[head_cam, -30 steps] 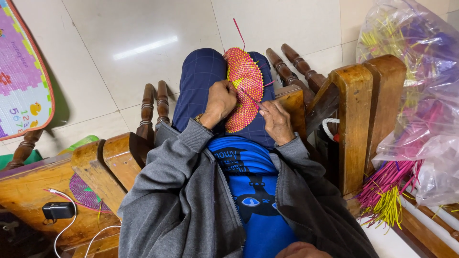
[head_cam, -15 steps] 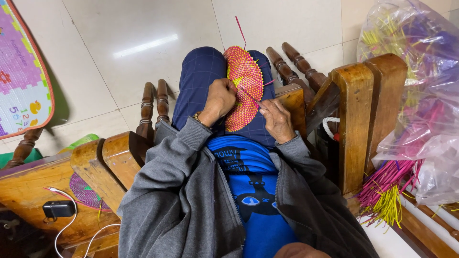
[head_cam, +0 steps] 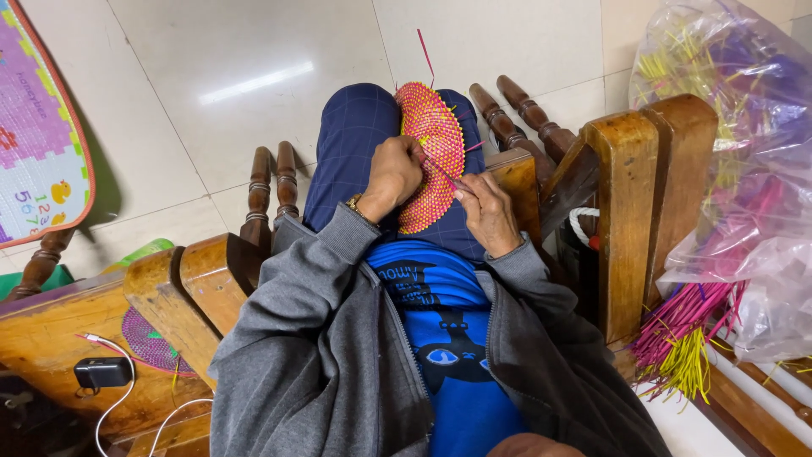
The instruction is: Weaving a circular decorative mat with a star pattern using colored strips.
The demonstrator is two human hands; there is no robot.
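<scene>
A round woven disc (head_cam: 433,161) of pink and yellow strips rests on my lap, over dark blue trousers. My left hand (head_cam: 392,176) grips the disc's left edge, a watch at the wrist. My right hand (head_cam: 486,211) pinches a thin pink strip (head_cam: 441,171) that lies across the disc's face. Another loose pink strip (head_cam: 425,52) sticks up from the disc's top edge. I wear a grey jacket over a blue shirt.
I sit in a wooden chair with armrests (head_cam: 182,296) (head_cam: 630,195). A clear plastic bag (head_cam: 740,169) of pink, yellow and purple strips (head_cam: 685,334) stands at the right. A purple woven disc (head_cam: 148,343) and a black charger with white cable (head_cam: 101,372) lie at the lower left. A play mat (head_cam: 38,135) covers the floor at the left.
My right hand has shifted slightly toward the disc's middle while holding the pink strip. The left hand keeps its grip on the disc.
</scene>
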